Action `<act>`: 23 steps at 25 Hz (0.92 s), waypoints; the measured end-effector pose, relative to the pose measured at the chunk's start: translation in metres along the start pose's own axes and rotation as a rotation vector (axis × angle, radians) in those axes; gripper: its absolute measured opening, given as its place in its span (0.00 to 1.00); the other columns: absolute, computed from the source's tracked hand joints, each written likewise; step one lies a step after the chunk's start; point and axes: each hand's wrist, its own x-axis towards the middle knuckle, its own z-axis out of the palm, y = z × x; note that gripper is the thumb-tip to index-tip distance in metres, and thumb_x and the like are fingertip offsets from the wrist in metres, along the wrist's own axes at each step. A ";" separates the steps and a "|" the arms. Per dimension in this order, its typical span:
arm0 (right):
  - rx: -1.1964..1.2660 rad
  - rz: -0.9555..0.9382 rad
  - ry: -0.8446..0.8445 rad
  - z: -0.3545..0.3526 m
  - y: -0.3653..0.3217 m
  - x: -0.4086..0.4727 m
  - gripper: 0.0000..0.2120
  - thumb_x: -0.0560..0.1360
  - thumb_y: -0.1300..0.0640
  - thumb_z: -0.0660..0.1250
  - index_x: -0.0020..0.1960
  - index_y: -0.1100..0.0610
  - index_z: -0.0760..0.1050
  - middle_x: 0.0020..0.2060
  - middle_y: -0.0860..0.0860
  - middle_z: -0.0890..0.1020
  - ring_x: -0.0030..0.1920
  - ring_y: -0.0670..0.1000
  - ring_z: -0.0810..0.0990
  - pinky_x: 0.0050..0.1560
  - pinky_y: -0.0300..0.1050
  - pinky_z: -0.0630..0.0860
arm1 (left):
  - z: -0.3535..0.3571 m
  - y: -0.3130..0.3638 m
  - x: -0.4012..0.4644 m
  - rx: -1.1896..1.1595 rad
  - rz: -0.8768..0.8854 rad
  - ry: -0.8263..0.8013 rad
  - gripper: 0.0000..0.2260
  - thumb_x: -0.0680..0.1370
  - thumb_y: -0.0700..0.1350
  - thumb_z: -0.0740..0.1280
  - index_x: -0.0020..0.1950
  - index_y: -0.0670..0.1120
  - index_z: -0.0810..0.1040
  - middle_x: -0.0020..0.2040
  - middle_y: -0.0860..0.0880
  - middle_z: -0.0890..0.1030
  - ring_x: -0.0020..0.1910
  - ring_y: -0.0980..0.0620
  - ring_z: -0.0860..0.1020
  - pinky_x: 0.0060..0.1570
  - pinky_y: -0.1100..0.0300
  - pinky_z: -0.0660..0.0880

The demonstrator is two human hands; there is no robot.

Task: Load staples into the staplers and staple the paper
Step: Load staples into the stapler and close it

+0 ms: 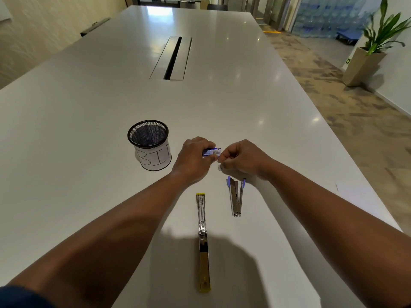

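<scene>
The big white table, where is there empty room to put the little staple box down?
The white table is bare left of the black mesh bin and beyond it up to the long cable slot. It is crowded near the hands, left and right, by the yellow-tipped stapler and purple-tipped stapler.

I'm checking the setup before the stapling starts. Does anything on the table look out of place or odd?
Nothing looks damaged or spilled. Both staplers lie swung open: the yellow stapler fully flat, the purple stapler in a V. The left hand holds a small blue staple box; the right hand pinches at its end.
</scene>
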 end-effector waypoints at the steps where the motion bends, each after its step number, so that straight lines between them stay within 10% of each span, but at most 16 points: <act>1: 0.009 -0.001 -0.035 -0.002 0.000 -0.001 0.06 0.69 0.63 0.72 0.41 0.55 0.86 0.37 0.51 0.88 0.38 0.47 0.84 0.47 0.48 0.82 | 0.000 -0.001 0.000 0.000 -0.001 0.000 0.15 0.76 0.46 0.75 0.62 0.46 0.83 0.57 0.48 0.82 0.56 0.49 0.74 0.53 0.59 0.68; 11: -0.098 -0.100 0.041 0.004 -0.008 -0.009 0.05 0.68 0.64 0.74 0.41 0.56 0.86 0.36 0.51 0.87 0.34 0.47 0.82 0.43 0.45 0.80 | -0.007 0.004 -0.014 -0.204 -0.100 0.165 0.06 0.77 0.45 0.73 0.53 0.51 0.85 0.48 0.57 0.80 0.47 0.60 0.76 0.48 0.62 0.74; 17: -0.171 -0.265 0.129 0.013 -0.028 -0.034 0.07 0.71 0.60 0.73 0.47 0.53 0.87 0.39 0.50 0.87 0.41 0.53 0.84 0.47 0.51 0.81 | -0.018 0.009 -0.054 -0.798 -0.260 -0.052 0.07 0.76 0.46 0.73 0.53 0.49 0.87 0.50 0.44 0.88 0.53 0.42 0.85 0.56 0.49 0.81; 23: -0.202 -0.379 0.128 0.032 -0.044 -0.075 0.09 0.73 0.58 0.74 0.52 0.52 0.85 0.44 0.46 0.87 0.44 0.47 0.83 0.50 0.49 0.80 | -0.042 0.018 -0.083 -1.036 -0.452 -0.161 0.08 0.72 0.42 0.76 0.50 0.42 0.87 0.44 0.41 0.85 0.45 0.47 0.80 0.51 0.54 0.79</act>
